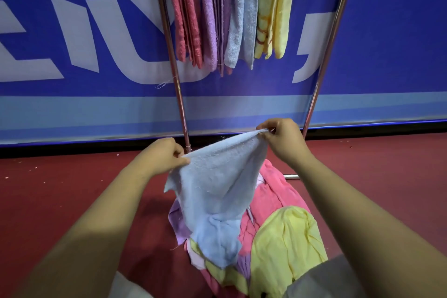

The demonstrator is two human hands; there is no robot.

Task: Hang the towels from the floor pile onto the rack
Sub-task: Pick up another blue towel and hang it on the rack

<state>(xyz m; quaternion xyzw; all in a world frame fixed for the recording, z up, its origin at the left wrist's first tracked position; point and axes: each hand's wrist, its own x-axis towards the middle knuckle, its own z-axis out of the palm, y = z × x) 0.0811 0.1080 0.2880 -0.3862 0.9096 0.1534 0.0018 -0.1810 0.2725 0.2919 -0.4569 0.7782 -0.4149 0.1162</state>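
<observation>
1. I hold a light blue towel (217, 176). It is soft and fuzzy, with tiny loops and a few loose threads at its edges.
2. My left hand (162, 155) pinches the top edge of the towel between thumb and curled fingers.
3. My right hand (283, 140) pinches the same edge farther along and a bit higher. Its fingers are curled tight too.
4. The edge is pulled into a slanted line between my hands. Below it the cloth sags in long folds, like a floppy bag.
5. The bottom of the blue towel still lies bunched on the pile (244, 227).
6. The pile sits on the floor (60, 189), near the floor's far edge where it meets the wall, right in front of the rack (169, 38).
7. The pile is a crumpled heap of soft towels. I see a big puffy yellow towel (285, 237), a pink towel (273, 191) and a bit of purple towel (177, 222).
8. The floor is dark red and flat, with small pale specks on it.
9. The rack has thin, shiny metal poles that lean apart as they go up. A short shiny bar (291, 176) lies low on the floor behind the pile.
10. Folded towels hang between the poles in long, thin strips, pressed close side by side.
11. From left to right they are bumpy red-pink towels (186, 12), purple towels (210, 19), light blue towels (242, 19) and yellow towels (278, 7).
12. Behind the rack is a smooth blue wall (387, 31) with big white shapes and a pale blue stripe along the bottom.
</observation>
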